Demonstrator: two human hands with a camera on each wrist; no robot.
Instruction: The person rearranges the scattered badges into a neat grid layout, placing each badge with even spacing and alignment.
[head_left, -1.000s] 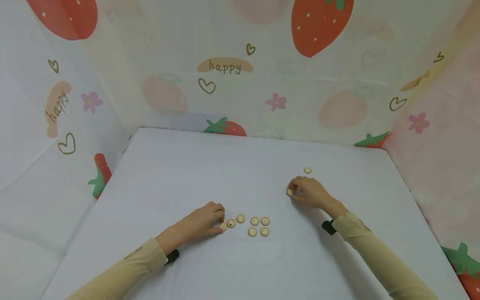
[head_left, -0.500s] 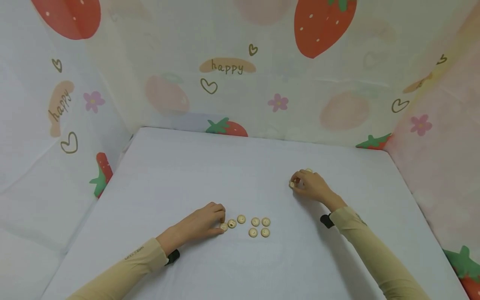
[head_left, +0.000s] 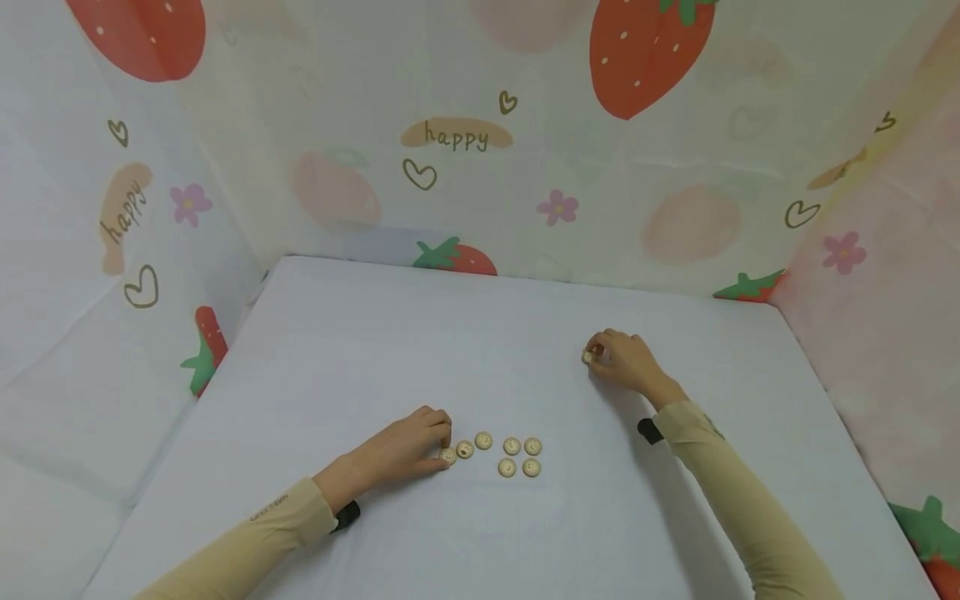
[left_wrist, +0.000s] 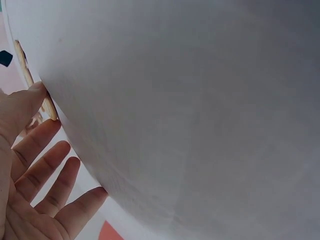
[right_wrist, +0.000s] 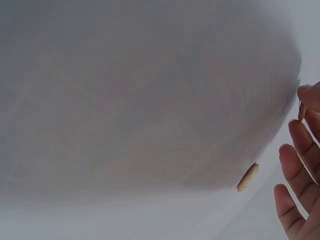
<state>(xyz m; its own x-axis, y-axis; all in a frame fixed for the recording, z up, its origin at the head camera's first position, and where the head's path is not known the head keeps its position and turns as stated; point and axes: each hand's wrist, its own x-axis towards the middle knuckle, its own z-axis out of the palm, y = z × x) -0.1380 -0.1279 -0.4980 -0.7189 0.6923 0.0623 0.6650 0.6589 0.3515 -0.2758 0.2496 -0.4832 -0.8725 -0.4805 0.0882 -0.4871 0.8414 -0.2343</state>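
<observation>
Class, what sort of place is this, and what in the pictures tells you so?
Probably a small indoor booth set up for tabletop hand work: a white table walled on three sides by printed sheets with strawberries and the word "happy", and small discs lying on it.

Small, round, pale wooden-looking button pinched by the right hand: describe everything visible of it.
The small, round, pale wooden-looking button has small dark marks on its face, too small to make out. Seen nearly edge-on in the right wrist view, it looks thin and orange-brown. The right hand pinches it between thumb and finger, partly covering it. It is beyond and to the right of the seven similar buttons; whether it touches the white table surface cannot be told.
</observation>
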